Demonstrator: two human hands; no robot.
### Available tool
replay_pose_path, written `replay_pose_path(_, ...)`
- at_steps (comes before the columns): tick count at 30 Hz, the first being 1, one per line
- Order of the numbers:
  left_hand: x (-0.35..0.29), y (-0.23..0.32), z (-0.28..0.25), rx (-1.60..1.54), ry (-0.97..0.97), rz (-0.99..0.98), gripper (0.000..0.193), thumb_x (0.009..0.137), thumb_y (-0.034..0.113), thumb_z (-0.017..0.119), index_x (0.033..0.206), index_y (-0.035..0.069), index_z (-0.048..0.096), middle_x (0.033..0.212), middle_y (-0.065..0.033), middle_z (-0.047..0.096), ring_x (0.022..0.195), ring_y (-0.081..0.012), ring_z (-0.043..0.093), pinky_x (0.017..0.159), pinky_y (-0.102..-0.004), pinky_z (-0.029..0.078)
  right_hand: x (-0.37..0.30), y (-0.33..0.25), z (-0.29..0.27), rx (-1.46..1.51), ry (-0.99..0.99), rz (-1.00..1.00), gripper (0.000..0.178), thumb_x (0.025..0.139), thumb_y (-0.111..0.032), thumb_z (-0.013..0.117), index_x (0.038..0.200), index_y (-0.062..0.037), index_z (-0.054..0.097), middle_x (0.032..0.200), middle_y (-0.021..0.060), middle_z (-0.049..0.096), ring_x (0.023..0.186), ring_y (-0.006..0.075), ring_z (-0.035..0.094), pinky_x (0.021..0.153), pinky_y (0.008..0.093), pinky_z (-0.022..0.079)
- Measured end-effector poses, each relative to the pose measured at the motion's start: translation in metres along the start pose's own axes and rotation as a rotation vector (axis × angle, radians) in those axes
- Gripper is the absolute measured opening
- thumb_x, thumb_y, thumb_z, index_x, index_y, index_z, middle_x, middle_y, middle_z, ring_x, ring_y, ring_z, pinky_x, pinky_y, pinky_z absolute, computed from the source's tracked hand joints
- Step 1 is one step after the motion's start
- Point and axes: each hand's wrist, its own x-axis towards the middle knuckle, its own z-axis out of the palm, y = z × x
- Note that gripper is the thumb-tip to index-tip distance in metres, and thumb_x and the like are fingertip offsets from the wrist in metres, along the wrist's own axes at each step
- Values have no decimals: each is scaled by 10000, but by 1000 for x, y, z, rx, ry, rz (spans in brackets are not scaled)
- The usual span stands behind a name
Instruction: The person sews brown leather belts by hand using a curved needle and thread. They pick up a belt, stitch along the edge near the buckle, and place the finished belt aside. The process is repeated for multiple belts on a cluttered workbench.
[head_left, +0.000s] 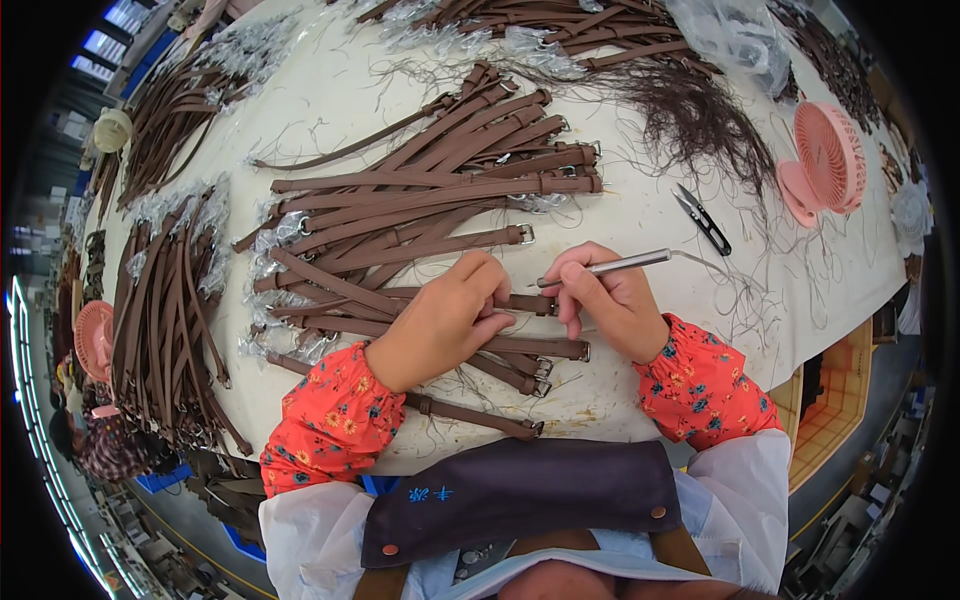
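My left hand (450, 312) is closed, its thumb and fingers pinching at a brown strap (530, 303) with a small metal buckle at its right end. The exact grip is partly hidden behind the fingers. My right hand (607, 302) is shut on a slim metal pen-like tool (632, 262), with a thin cord trailing from its right end. The tool's narrow tip points left, just above the buckle end of the strap. Around my left hand lie several similar brown straps (440, 190) in a loose heap, their left ends partly wrapped in clear plastic.
Black-handled thread snips (712, 232) lie right of the heap. Behind them spreads a tangle of dark threads (700, 120). A pink fan (828, 160) stands at the right. More strap bundles (165, 310) cover the table's left side. An orange crate (838, 400) sits below the right edge.
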Motion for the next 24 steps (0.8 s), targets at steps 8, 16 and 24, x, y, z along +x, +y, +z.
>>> replay_pose_path(8,-3,-6,12,275,88,208,146,883,27,695,968,-6,582,964,-145,579,832,-364,623,720,-437,519,-2,-7,0,-51,-39,90,261,1078,-256,527,1056,-18,633,683,-3,608,539,50,565,502,207,438)
replay_pose_path(16,1,-9,8,130,69,148,126,903,23,665,980,-12,572,940,-173,594,844,-404,614,730,-459,504,-1,-10,1,-89,-70,122,226,1066,-224,529,1055,-26,637,683,-12,608,540,45,564,502,203,428)
replay_pose_path(24,1,-10,8,134,58,110,122,915,36,662,986,-4,571,944,-172,603,829,-402,618,720,-458,502,-1,-11,1,-87,-90,149,225,1063,-227,529,1069,-26,630,704,-5,615,557,46,568,511,202,424)
